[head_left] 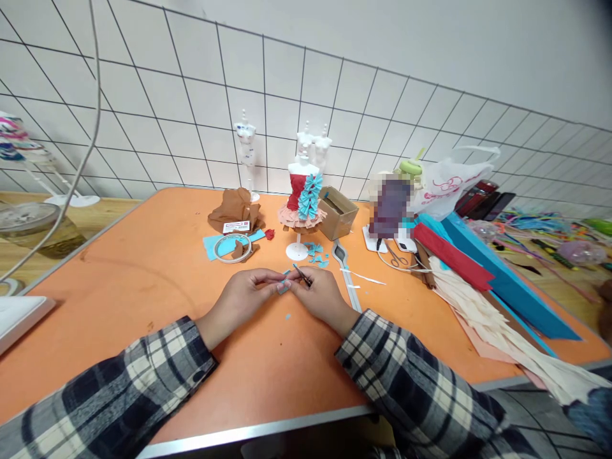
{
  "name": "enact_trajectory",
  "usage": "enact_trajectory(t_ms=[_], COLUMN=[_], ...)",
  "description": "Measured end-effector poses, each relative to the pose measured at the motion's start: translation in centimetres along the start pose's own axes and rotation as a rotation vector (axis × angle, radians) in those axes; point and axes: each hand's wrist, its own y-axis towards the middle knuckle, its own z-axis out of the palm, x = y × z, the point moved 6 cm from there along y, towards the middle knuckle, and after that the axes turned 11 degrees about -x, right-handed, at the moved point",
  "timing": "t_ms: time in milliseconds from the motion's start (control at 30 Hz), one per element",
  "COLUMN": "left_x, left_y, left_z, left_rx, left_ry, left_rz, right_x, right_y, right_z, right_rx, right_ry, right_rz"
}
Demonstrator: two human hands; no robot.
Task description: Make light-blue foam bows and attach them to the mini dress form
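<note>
Both hands are in view above the near middle of the orange worktop (pixel 272 382), close together, with the plaid sleeves extending to the lower corners. The left hand (pixel 241 298) is closed in a pinch, thumb and forefinger gripping a small blue piece (pixel 284 285). The right hand (pixel 321 298) is partly curled, its fingertips meeting the same piece from the other side, and it also retains a small dark metal tool (pixel 303 276), whose exact type cannot be determined. The blue piece is therefore located between the two sets of fingertips, clear of the worktop. Directly beyond the hands, a dress form (pixel 297 185) stands upright on a white round base, fitted with a red bodice, a column of blue ruffles and a peach skirt. Blue bows (pixel 315 250) lie loose just right of that base. An open cardboard box (pixel 340 218) is positioned behind them, to the right. Left of the form, a pale ring (pixel 218 254) lies over blue material, with crumpled brown material (pixel 229 209) behind it. Scissors (pixel 398 259) rest on the right side, near a red roll (pixel 449 260).
</note>
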Motion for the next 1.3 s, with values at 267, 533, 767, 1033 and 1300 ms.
enact_trajectory(t_ms=[267,533,767,1033,1300], left_x=[0.9,1.3,1.4,1.6,1.2], left_y=[0.5,0.4,0.2,0.3,0.2], left_z=[-0.5,-0.8,-0.5,-0.3,-0.5], left_rx=[-0.04,-0.106,-0.068,-0.044,-0.026], left_ry=[0.026,-0.335,-0.407,-0.357,-0.294], left_rz=[-0.036,-0.183,-0.189,-0.151,-0.104], right_x=[0.4,0.8,1.0,0.8,0.7], right_y=[-0.3,-0.9,-1.1,-1.3,-1.1], right_z=[-0.2,0.2,0.5,0.9,1.0], right_rx=[0.025,0.135,0.192,0.202,0.197], right_ry=[-0.118,-0.13,-0.109,-0.102,-0.077], right_rz=[-0.004,-0.053,-0.051,-0.07,-0.051])
